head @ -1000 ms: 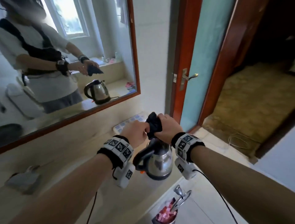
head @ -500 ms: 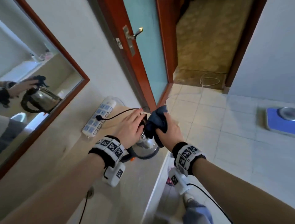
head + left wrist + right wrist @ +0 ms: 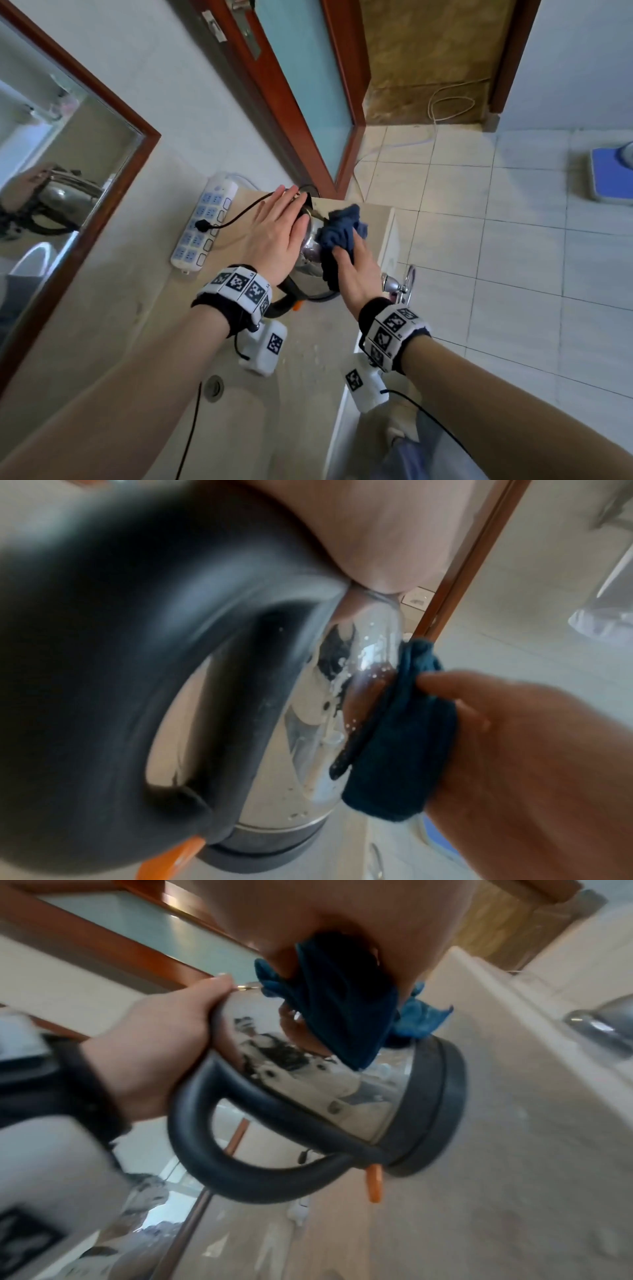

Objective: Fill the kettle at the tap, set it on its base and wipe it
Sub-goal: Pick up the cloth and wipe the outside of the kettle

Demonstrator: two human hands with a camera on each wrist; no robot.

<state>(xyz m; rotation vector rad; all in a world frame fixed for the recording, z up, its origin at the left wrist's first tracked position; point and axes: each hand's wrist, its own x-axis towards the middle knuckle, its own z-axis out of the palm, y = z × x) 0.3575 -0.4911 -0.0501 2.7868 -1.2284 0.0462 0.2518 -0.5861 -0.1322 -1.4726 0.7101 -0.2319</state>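
Observation:
The steel kettle (image 3: 309, 245) with a black handle (image 3: 283, 303) stands on its dark base (image 3: 267, 856) on the beige counter (image 3: 308, 349) by the wall. My left hand (image 3: 274, 229) lies flat on the kettle's lid, fingers straight. My right hand (image 3: 356, 274) grips a dark blue cloth (image 3: 344, 222) and presses it against the kettle's right side. In the left wrist view the cloth (image 3: 404, 750) sits on the wet, shiny kettle (image 3: 308, 723) wall. The right wrist view shows the cloth (image 3: 342, 1001) high on the kettle (image 3: 342, 1096), near my left hand (image 3: 154, 1047).
A white power strip (image 3: 205, 226) lies against the wall left of the kettle, with the kettle's black cord plugged in. A framed mirror (image 3: 102, 192) hangs at left. A chrome fitting (image 3: 406, 281) sticks out past the counter's right edge. The sink drain (image 3: 214, 387) lies near me.
A second ago both hands held the cloth above the kettle. The left hand has since settled flat on the lid, and the right hand has brought the cloth down the kettle's side. My view tipped downward.

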